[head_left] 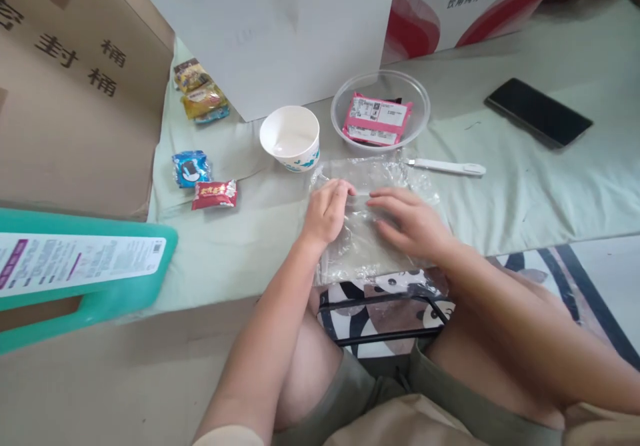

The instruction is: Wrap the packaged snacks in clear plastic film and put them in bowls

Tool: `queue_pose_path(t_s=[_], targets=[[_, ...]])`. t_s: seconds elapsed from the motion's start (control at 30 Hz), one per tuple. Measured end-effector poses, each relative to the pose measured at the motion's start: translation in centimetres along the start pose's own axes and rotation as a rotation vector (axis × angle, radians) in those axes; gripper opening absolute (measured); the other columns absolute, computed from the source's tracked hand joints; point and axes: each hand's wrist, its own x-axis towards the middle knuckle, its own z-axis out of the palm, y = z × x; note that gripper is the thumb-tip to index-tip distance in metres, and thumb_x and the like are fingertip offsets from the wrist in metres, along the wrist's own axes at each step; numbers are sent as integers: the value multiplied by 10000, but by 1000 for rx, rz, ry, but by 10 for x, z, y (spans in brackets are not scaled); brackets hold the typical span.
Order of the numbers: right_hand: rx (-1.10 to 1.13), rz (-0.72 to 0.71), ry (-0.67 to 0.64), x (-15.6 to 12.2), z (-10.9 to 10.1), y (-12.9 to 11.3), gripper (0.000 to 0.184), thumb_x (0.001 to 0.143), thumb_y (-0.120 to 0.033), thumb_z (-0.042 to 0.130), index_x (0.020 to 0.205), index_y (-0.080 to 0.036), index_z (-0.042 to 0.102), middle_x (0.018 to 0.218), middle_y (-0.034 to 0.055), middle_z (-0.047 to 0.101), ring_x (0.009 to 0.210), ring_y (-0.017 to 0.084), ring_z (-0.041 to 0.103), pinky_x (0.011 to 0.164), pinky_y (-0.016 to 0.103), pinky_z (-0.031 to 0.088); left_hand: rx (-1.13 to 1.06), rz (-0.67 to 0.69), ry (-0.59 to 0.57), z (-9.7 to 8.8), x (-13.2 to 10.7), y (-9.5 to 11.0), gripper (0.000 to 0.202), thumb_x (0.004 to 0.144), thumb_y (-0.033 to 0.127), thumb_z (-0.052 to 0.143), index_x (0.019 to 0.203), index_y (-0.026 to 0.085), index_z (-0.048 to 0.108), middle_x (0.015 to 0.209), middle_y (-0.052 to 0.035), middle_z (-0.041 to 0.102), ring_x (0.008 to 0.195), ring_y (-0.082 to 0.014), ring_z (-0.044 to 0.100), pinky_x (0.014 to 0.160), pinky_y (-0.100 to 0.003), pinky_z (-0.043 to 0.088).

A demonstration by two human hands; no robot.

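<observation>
Khaki shorts (390, 399) and bare knees closest, under the desk (525, 193) edge. Just beyond, below and right of the paper bowl (290, 136): clear plastic bag (350, 253), crumpled, flat on the desk, overhanging its near edge. Left hand (327, 213) curled on the bag, fingertips pinched on the film. Right hand (413, 223) laid flat on it, fingers stretched toward the left hand, nearly touching. Paper bowl white inside, empty. Right of the paper bowl, clear plastic bowl (345, 93) holding a pink packet (376, 121). Left of the paper bowl, blue snack packet (190, 169) and red snack packet (214, 195), loose on the desk.
</observation>
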Motion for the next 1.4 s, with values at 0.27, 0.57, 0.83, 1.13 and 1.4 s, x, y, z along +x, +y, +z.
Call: queue_pose_path(t_s=[0.27, 0.57, 0.83, 1.13, 1.4], targets=[[-171, -61, -49, -10, 31, 15, 369, 940, -246, 510, 1220, -346, 729, 1411, 21, 688, 1394, 305, 589, 1139, 570, 484, 288, -3, 608, -28, -6, -19, 278, 848, 445, 736, 959, 229, 601, 1135, -93, 676, 1192, -259, 621, 1050, -399, 497], [-70, -199, 214, -15, 28, 17, 272, 918, -160, 558, 1143, -254, 677, 1241, 94, 725, 1184, 295, 679, 988, 499, 556, -67, -24, 579, -32, 8, -50, 399, 852, 567, 726, 989, 237, 548, 836, 4, 612, 685, -108, 626, 546, -206, 482], [277, 142, 531, -6, 8, 54, 542, 862, -316, 707, 1361, -307, 497, 1362, 118, 605, 1239, 299, 630, 843, 433, 591, -143, 120, 519, -46, -9, -42, 439, 956, 721, 520, 1053, 301, 438, 801, 46, 594, 394, -28, 451, 341, -193, 241], [687, 455, 202, 1, 0, 43, 245, 801, -357, 771, 970, -238, 640, 797, 9, 658, 656, 150, 596, 589, 310, 492, -255, 55, 469, -52, -10, -46, 444, 917, 697, 617, 1056, 302, 469, 644, 72, 584, 369, -56, 455, 337, -212, 241], [877, 237, 320, -1, -6, 51, 447, 727, -504, 840, 1074, -304, 642, 1042, 35, 720, 1051, 234, 700, 843, 392, 585, -325, -74, 567, -50, -8, -33, 481, 899, 722, 620, 1020, 271, 502, 602, 93, 568, 371, -44, 474, 342, -228, 175]])
